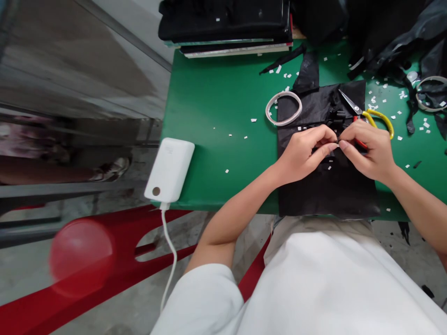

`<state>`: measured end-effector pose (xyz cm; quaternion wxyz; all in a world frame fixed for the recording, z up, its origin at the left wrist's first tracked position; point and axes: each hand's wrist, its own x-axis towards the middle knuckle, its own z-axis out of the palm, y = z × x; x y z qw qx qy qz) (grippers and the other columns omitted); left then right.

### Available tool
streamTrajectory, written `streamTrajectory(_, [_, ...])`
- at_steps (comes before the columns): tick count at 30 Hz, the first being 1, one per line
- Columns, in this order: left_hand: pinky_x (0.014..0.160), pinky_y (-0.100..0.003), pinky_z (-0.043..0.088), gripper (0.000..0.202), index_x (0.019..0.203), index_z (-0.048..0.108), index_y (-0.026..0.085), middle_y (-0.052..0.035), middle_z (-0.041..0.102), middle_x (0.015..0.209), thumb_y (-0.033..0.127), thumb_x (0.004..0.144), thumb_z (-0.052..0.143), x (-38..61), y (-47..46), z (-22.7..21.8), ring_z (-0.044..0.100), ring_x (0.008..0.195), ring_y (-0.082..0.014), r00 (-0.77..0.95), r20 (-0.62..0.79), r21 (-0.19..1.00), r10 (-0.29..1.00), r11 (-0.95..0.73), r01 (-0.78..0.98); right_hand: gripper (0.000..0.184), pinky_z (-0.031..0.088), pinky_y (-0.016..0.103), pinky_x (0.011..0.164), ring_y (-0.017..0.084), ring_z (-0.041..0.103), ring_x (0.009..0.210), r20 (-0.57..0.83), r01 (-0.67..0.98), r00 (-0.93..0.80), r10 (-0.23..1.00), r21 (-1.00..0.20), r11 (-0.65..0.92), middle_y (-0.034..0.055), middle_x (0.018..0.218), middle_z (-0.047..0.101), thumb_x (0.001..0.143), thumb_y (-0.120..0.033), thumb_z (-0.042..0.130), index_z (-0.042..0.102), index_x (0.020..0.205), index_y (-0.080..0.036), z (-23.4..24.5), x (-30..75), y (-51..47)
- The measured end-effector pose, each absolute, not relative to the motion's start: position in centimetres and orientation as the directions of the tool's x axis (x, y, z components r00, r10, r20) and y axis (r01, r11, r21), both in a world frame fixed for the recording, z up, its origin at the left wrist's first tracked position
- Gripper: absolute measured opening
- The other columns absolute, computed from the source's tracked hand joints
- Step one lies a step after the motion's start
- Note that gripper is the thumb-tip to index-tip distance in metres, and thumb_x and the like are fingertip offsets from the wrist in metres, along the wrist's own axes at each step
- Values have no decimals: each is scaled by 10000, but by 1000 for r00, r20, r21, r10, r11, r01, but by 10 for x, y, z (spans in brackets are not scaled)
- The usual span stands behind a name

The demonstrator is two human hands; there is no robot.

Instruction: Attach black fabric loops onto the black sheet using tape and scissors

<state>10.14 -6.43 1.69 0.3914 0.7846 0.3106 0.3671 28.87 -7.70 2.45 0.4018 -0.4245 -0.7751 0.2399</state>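
Note:
My left hand (pixel 310 148) and my right hand (pixel 369 146) meet fingertip to fingertip, each closed in a pinch. Between them is a small black piece (pixel 337 141), mostly hidden by the fingers, so its kind is unclear. Beneath both hands a flat black fabric panel (pixel 324 197) lies at the table's near edge. Small black strips (pixel 337 115) are bunched on it just beyond the fingertips. Scissors with yellow handles (pixel 379 116) rest by my right hand, blades pointing away to the left. A red-handled tool (pixel 361 144) is partly covered by that hand. A whitish tape roll (pixel 283 108) overlaps the panel's left edge.
Small white scraps dot the green table (pixel 216 93). Folded black goods (pixel 223 21) are stacked at the back; more black material (pixel 380 32) heaps at back right, near another tape roll (pixel 432 94). A white power bank (pixel 170 170) with a cable sits at the left edge, above a red chair (pixel 132 232).

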Motion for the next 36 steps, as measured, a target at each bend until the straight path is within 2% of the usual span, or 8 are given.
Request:
streamTrajectory(6, [674, -201, 444, 175, 839, 542, 165, 3, 583, 755, 303, 947, 538, 102, -65, 18, 529, 693, -83, 510, 338, 863, 791, -477, 169, 182, 443, 362, 623, 174, 551, 603, 484, 456, -305, 820, -682, 572, 13, 654, 628, 831, -301, 631, 555, 672, -254, 23, 289, -77])
streamTrajectory(11, [620, -194, 424, 172, 790, 524, 173, 11, 557, 720, 278, 926, 538, 102, -64, 19, 504, 658, -79, 531, 338, 851, 777, -493, 180, 204, 446, 368, 614, 179, 551, 595, 468, 490, -272, 841, -685, 540, 15, 652, 630, 844, -329, 621, 545, 666, -262, 23, 288, -78])
streamTrajectory(18, [655, -204, 440, 146, 834, 542, 175, 12, 572, 738, 284, 929, 516, 102, -65, 19, 522, 670, -84, 525, 308, 885, 793, -441, 147, 209, 424, 360, 586, 171, 519, 564, 486, 506, -257, 835, -668, 545, 8, 608, 587, 879, -304, 559, 528, 675, -266, 22, 288, -79])
streamTrajectory(23, [653, -197, 439, 167, 818, 541, 171, 15, 572, 733, 290, 935, 535, 102, -66, 19, 521, 669, -79, 511, 342, 876, 789, -465, 132, 171, 397, 347, 569, 162, 506, 564, 540, 489, -275, 795, -633, 600, 1, 605, 562, 879, -230, 551, 530, 711, -259, 21, 288, -79])
streamTrajectory(28, [657, -201, 443, 176, 814, 550, 174, 11, 581, 732, 303, 931, 535, 102, -65, 18, 518, 660, -82, 507, 338, 870, 793, -469, 154, 107, 411, 344, 557, 165, 514, 574, 546, 499, -272, 792, -624, 601, 1, 641, 571, 879, -233, 564, 538, 781, -266, 17, 289, -80])
streamTrajectory(33, [672, -202, 440, 164, 817, 561, 167, 16, 582, 729, 286, 928, 539, 102, -66, 20, 513, 656, -77, 500, 328, 875, 801, -457, 157, 54, 480, 381, 676, 202, 580, 716, 600, 562, -317, 734, -505, 655, 32, 805, 648, 861, -261, 625, 574, 873, -273, 12, 293, -80])
streamTrajectory(36, [669, -196, 438, 151, 821, 568, 160, 17, 579, 727, 266, 927, 543, 102, -67, 20, 509, 662, -73, 503, 341, 873, 794, -466, 144, 38, 483, 393, 708, 210, 590, 765, 604, 594, -389, 695, -413, 691, 48, 860, 659, 899, -250, 575, 593, 870, -266, 11, 294, -79])
